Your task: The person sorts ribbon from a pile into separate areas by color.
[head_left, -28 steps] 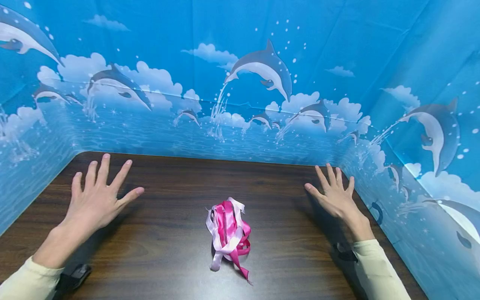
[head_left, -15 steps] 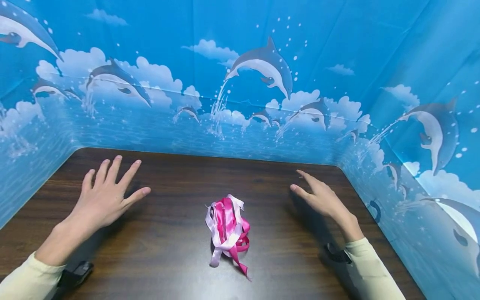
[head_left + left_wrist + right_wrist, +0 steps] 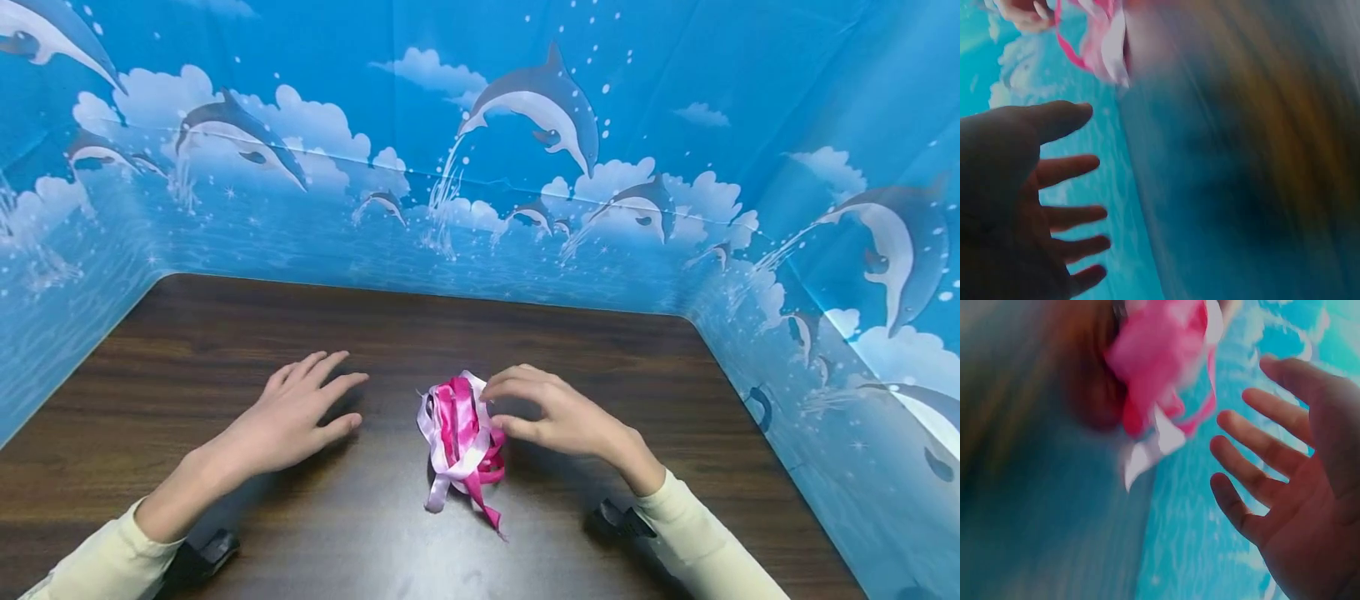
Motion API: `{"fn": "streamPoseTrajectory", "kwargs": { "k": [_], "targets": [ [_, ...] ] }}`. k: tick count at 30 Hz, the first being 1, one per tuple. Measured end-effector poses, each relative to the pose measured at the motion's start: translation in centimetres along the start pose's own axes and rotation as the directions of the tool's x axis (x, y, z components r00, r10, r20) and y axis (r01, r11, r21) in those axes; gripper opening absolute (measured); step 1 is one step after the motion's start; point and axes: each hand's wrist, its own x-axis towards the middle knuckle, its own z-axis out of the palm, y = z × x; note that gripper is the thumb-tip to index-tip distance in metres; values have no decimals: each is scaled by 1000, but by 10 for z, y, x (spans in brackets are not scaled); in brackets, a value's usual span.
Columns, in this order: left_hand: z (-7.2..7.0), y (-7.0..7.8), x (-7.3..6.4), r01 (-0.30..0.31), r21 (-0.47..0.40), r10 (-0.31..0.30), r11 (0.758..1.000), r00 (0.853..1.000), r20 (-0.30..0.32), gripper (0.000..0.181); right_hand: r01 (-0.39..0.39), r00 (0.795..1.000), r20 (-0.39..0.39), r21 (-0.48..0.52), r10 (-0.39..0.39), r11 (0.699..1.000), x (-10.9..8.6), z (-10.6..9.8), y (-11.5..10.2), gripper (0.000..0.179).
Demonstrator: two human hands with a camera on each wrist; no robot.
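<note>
A loose bundle of satin ribbons [image 3: 459, 429], hot pink and pale pink, lies on the dark wooden table near the middle of the head view. The right hand [image 3: 558, 412] is at its right edge, fingers loosely bent and thumb apart from them; whether the fingertips touch the ribbon I cannot tell. To the left of the bundle, the left hand [image 3: 296, 415] hovers with fingers spread, a gap between it and the ribbons. In the right wrist view the right palm [image 3: 1310, 531] shows nothing held. The left wrist view shows the left fingers [image 3: 1072, 215] extended, also holding nothing.
The brown wood-grain table [image 3: 360, 533] fills the lower head view. A blue cloth backdrop [image 3: 315, 242] printed with dolphins and clouds borders its back and both sides. Dark wrist cameras sit under each forearm, the left wrist camera [image 3: 202, 557] and the right wrist camera [image 3: 621, 521].
Both hands have moved inward from the table's sides toward the ribbon bundle, the right one farther. The right fingers have gone from spread to loosely bent. The ribbons keep their shape.
</note>
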Motion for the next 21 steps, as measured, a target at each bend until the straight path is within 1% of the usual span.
{"fn": "streamPoseTrajectory", "kwargs": {
  "k": [1,3,5,7,10,13,15,16,18,21],
  "targets": [
    [0,5,0,-27,-27,27,999,1000,2,56,25,999,38,9,-26,1000,2,3,-5,38],
    [1,17,1,-82,-83,82,993,997,2,51,49,993,104,9,-49,999,4,8,-11,40],
    [4,28,1,-132,-132,133,982,991,-2,47,46,987,154,3,-46,999,5,13,-15,41],
    [10,41,0,-177,-172,178,969,984,-7,46,41,981,189,8,-42,999,4,16,-16,39],
    [20,59,-4,-245,-224,251,943,968,-3,50,46,975,217,25,-50,999,4,19,-18,30],
    [31,72,-9,-306,-261,322,916,947,20,55,68,968,236,58,-80,996,4,21,-19,18],
    [35,78,-12,-330,-272,352,904,935,36,54,79,963,251,79,-97,994,4,23,-21,11],
    [37,80,-13,-332,-275,357,902,933,48,51,84,960,259,89,-105,992,4,24,-21,9],
    [39,82,-15,-327,-278,359,903,930,72,44,91,953,278,107,-118,990,4,25,-23,8],
    [38,84,-18,-319,-272,355,908,930,94,33,102,943,300,146,-142,984,3,26,-28,7]
  ]
}}
